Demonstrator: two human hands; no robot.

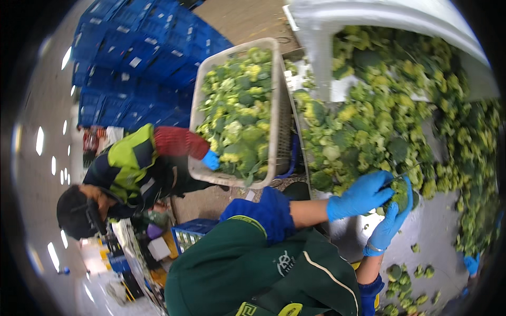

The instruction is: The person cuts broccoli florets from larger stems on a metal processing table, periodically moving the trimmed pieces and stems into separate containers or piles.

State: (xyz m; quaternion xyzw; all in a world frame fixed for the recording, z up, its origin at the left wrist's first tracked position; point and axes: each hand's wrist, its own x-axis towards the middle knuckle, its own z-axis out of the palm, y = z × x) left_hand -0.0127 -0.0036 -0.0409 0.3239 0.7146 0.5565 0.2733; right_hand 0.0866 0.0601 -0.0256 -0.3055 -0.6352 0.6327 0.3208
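Note:
My left hand (361, 195), in a blue glove, is closed at the near side of a green broccoli head (400, 193). A thin, dark, blade-like tool (409, 170) sticks out beyond its fingers; its handle is hidden. My right hand (389, 227), also blue-gloved, cups the broccoli head with thumb and fingers on opposite sides. Both hands are over a shiny metal table (431, 221). Just beyond them lies a large heap of cut broccoli florets (363, 130). More small florets (403, 284) lie on the table at the lower right.
A pale plastic crate (272, 158) full of florets stands left of the table. A co-worker's blue-gloved hand (211, 160) rests at its edge. Blue crates (134, 59) are stacked behind. A white housing (320, 43) overhangs the heap. Another person's gloved hand (471, 264) shows far right.

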